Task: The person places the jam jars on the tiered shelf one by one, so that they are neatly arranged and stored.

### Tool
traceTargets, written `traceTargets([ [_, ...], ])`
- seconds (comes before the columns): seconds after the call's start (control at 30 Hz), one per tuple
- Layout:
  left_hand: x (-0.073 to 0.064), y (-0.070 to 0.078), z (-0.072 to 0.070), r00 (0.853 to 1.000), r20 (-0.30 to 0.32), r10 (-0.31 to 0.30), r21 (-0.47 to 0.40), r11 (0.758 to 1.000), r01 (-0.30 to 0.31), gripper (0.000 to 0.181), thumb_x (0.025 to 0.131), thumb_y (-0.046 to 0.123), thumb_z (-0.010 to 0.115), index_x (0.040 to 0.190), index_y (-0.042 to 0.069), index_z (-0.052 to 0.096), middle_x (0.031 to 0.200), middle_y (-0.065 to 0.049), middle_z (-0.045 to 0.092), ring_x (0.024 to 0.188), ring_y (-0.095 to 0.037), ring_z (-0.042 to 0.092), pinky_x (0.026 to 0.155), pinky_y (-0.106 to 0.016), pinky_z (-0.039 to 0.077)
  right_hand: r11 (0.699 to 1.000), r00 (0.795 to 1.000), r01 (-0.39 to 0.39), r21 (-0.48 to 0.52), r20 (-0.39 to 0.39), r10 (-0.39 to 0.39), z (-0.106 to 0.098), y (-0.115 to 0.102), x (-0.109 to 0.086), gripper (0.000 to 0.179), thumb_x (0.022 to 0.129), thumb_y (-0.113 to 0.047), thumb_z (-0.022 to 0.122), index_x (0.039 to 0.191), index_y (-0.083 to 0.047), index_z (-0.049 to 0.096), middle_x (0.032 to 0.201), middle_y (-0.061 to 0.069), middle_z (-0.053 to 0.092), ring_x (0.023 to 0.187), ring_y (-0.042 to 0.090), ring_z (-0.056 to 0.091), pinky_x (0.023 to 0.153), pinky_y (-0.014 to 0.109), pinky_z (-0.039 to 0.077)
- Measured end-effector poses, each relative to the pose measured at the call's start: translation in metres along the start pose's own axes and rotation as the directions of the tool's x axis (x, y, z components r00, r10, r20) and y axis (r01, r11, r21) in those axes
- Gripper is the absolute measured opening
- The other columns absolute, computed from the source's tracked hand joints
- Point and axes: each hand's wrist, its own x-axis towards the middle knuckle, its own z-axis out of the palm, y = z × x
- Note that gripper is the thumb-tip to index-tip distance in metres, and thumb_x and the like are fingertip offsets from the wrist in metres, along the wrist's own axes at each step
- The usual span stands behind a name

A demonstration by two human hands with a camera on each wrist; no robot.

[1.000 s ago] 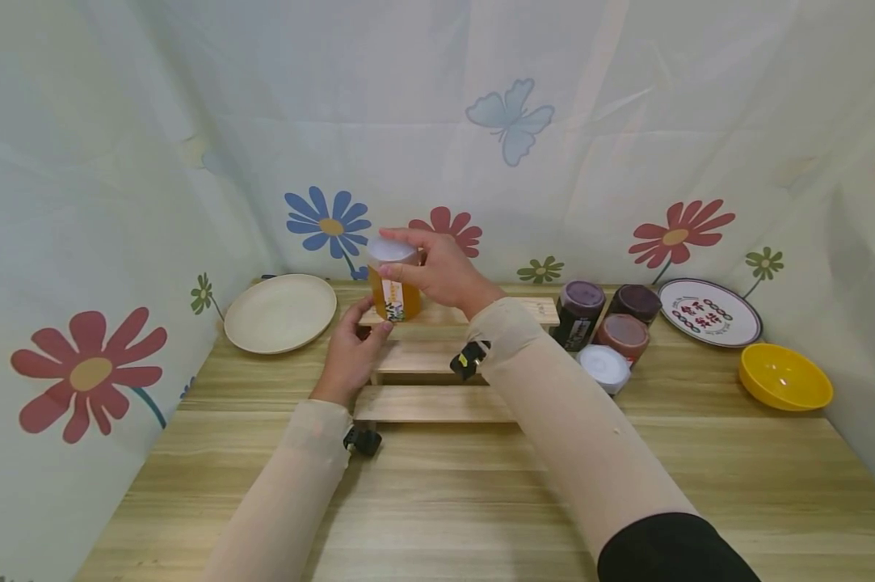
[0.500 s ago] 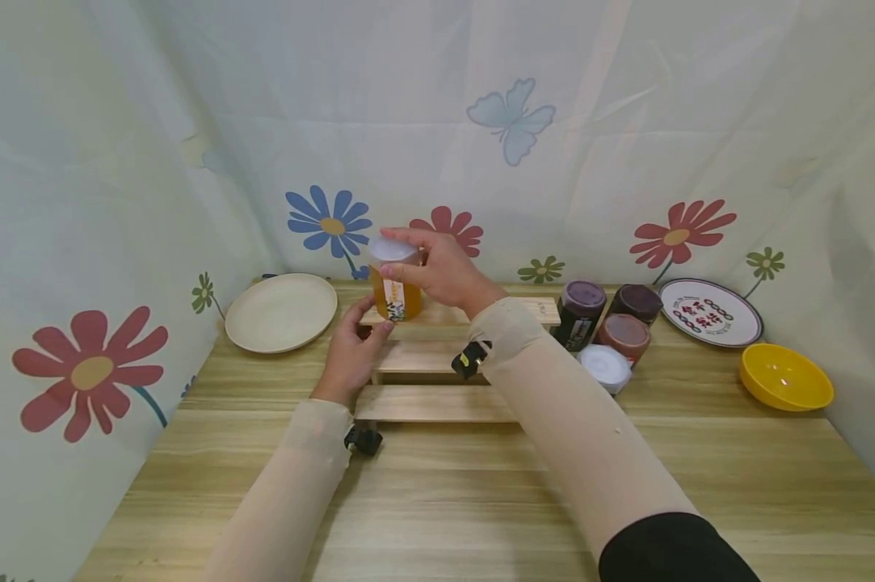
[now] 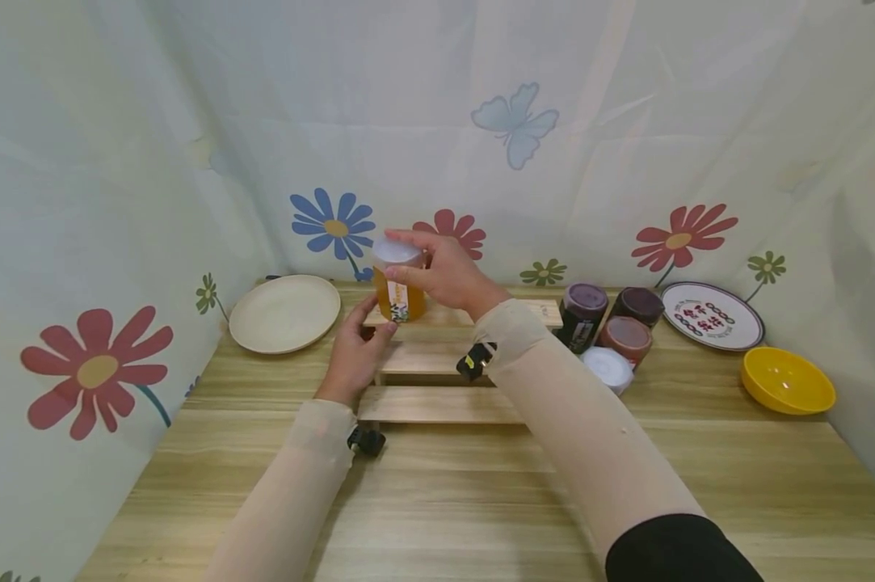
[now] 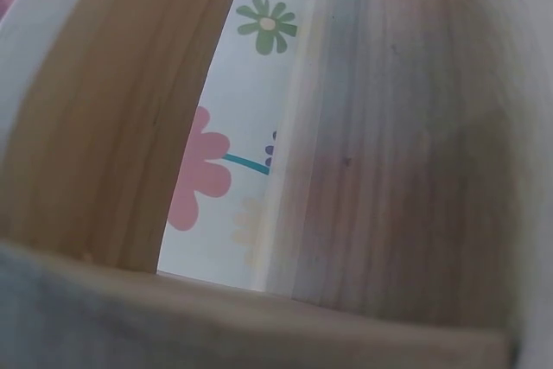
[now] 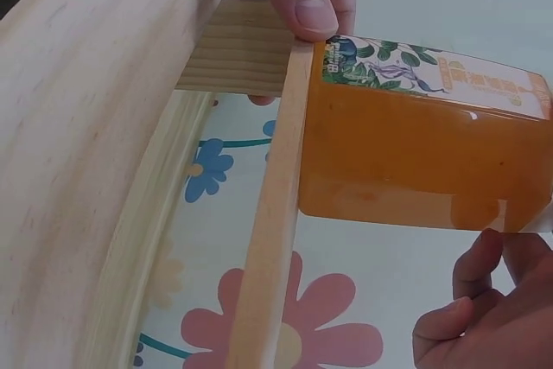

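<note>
A jar of amber honey-like contents point(image 3: 406, 301) with a white lid and a flowered label stands upright on the left end of the top board of a stepped wooden rack point(image 3: 444, 404). My right hand point(image 3: 448, 273) grips the jar near its lid, thumb in front and fingers reaching over and behind. With my left hand point(image 3: 353, 352) I hold the left end of that top board, thumb close by the jar's base. In the right wrist view the jar's base point(image 5: 315, 153) meets the board's edge. Only the rack's boards point(image 4: 397, 144) show in the left wrist view.
Right of the rack stand several jars: dark purple point(image 3: 582, 311), dark point(image 3: 637, 305), reddish point(image 3: 626, 338) and white-lidded point(image 3: 607, 368). Beyond them are a printed plate point(image 3: 742, 333) and a yellow bowl point(image 3: 788, 380). A cream plate point(image 3: 284, 314) lies left. A flowered curtain point(image 3: 379, 97) hangs behind.
The head view has shifted slightly. Both hands, the jar and the rack keep the same places relative to each other.
</note>
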Motion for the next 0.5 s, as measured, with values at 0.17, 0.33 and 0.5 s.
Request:
traceTargets([
  [0.17,-0.002,0.003,-0.001,1.0,-0.001,-0.013,-0.003,1.0,0.013,0.068,0.106,0.03,0.066,0.166,0.026,0.035,0.156,-0.01,0.05,0.111,-0.027,0.063,0.082,-0.027,0.055,0.999,1.0,-0.004,-0.032,0.021,0.004,-0.001,-0.001,-0.002,0.066,0.097,-0.029,0.079,0.158,-0.027,0.052,0.149,0.006,0.06,0.12,0.026,0.062,0.104,0.042,0.053],
  [0.33,0.001,-0.005,-0.001,1.0,-0.012,-0.001,0.001,1.0,0.001,0.067,0.105,0.032,0.068,0.165,0.029,0.038,0.154,-0.007,0.052,0.109,-0.027,0.064,0.083,-0.031,0.056,0.998,0.999,-0.02,-0.061,0.023,0.022,-0.002,-0.004,-0.003,0.064,0.097,-0.03,0.079,0.157,-0.028,0.054,0.145,0.005,0.061,0.116,0.026,0.063,0.101,0.041,0.054],
  [0.5,0.001,-0.006,-0.001,1.0,0.001,0.004,0.003,1.0,-0.004,0.067,0.105,0.034,0.068,0.165,0.03,0.038,0.15,-0.011,0.054,0.111,-0.028,0.065,0.084,-0.032,0.056,0.996,1.0,-0.025,-0.085,0.014,0.026,-0.003,-0.005,-0.002,0.061,0.097,-0.03,0.08,0.154,-0.024,0.058,0.143,0.005,0.062,0.115,0.027,0.064,0.1,0.041,0.055],
])
